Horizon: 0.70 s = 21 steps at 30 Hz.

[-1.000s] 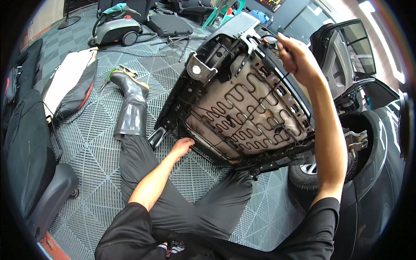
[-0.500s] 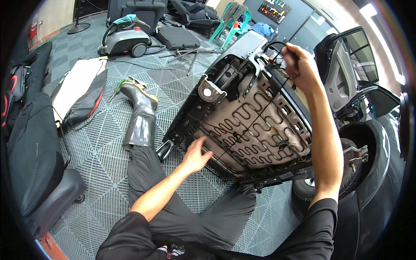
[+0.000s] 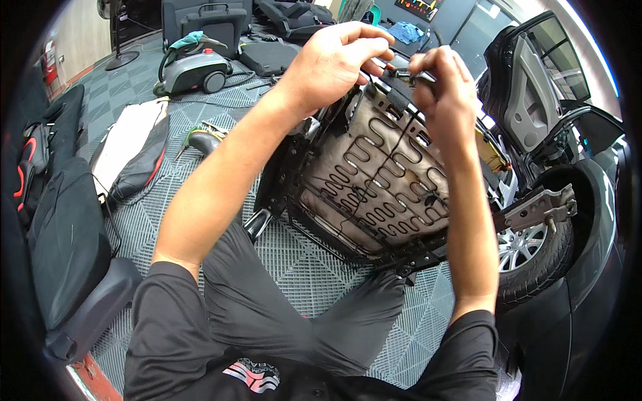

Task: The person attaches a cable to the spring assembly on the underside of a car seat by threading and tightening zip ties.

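A car seat is tipped up between my legs, its underside toward me. Wavy black springs and a thin dark cable run across its pale backing. Both hands are raised at the seat's far upper edge. My left hand has its fingers curled in beside a small orange-red part; what they grip, if anything, is hidden. Close to its right, my right hand is closed around something small with a silvery end, too blurred to name. A black cable loop rises behind the right hand.
A dark car with its door standing out and a wheel is close on the right. Black seats line the left side. Near a pale-and-black seat cover stands a grey cleaning machine. Grey grid tiles cover the floor.
My left hand has moved from the seat's lower left side up to its far edge, beside the right hand. The right hand has shifted slightly. The view has also shifted.
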Each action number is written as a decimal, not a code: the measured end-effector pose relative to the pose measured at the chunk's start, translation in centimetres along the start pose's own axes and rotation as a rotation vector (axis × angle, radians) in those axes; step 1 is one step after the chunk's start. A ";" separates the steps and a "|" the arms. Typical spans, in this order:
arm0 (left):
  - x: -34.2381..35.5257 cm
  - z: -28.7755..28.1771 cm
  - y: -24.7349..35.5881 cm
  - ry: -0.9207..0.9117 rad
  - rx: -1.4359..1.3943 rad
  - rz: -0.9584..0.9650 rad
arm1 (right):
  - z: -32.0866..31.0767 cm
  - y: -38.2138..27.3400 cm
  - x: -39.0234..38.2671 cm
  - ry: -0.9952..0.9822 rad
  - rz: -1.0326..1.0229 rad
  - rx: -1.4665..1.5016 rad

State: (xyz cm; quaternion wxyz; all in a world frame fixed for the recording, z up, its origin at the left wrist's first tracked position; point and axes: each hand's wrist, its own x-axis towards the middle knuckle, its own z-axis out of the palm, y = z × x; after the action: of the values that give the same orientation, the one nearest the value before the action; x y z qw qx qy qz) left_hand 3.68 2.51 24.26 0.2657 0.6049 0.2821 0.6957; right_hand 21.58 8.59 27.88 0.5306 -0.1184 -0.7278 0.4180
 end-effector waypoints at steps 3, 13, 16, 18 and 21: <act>-1.2 1.3 -2.0 0.041 -0.120 -0.013 | 1.9 2.8 -4.8 -0.106 -0.112 -0.300; -13.2 2.3 -9.5 0.167 -0.212 -0.274 | 0.3 13.3 -11.7 0.051 -0.050 -0.318; -19.7 0.6 -15.8 0.207 -0.185 -0.523 | -1.1 13.4 -11.5 -0.151 -0.344 -0.515; -23.3 0.2 -22.0 0.389 -0.241 -0.779 | -2.3 12.5 -11.8 -0.265 -0.264 -0.674; -27.9 0.8 -31.1 0.426 0.088 -1.004 | -2.6 12.6 -12.4 -0.399 -0.258 -0.837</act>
State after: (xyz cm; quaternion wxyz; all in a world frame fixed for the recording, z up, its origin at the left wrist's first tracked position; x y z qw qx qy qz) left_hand 8.92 4.53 -17.15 0.4767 0.2520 0.6125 0.5780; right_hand 25.52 10.03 10.48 0.3347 -0.1479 -0.9300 0.0347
